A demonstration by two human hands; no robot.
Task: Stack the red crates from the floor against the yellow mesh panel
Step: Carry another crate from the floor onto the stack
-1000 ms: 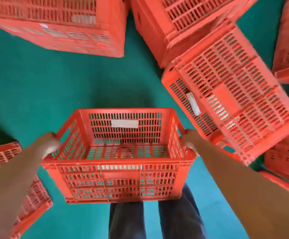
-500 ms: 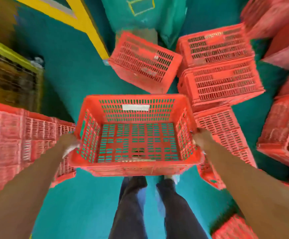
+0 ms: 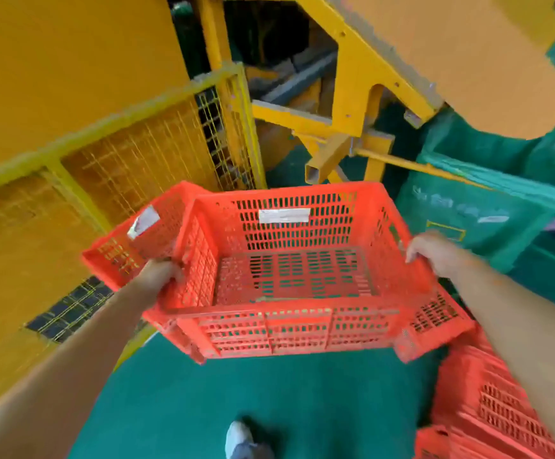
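Note:
I hold an empty red crate (image 3: 289, 329) in the air in front of me, open side up, with a white label on its far wall. My left hand (image 3: 158, 274) grips its left rim. My right hand (image 3: 435, 251) grips its right rim. Behind the held crate on the left sits another red crate (image 3: 133, 240) with a torn label, close to the yellow mesh panel (image 3: 130, 160). The mesh panel runs along the left side, from the lower left to the centre top.
More red crates (image 3: 488, 409) lie at the lower right. A yellow steel frame (image 3: 352, 104) with a protruding square tube stands ahead. A green box (image 3: 468, 213) sits on the right. The green floor (image 3: 252, 392) shows below me, with my shoe (image 3: 243, 440).
I have turned from the scattered floor crates toward the yellow mesh panel, carrying the crate along. The crate has risen and both hands have kept their hold.

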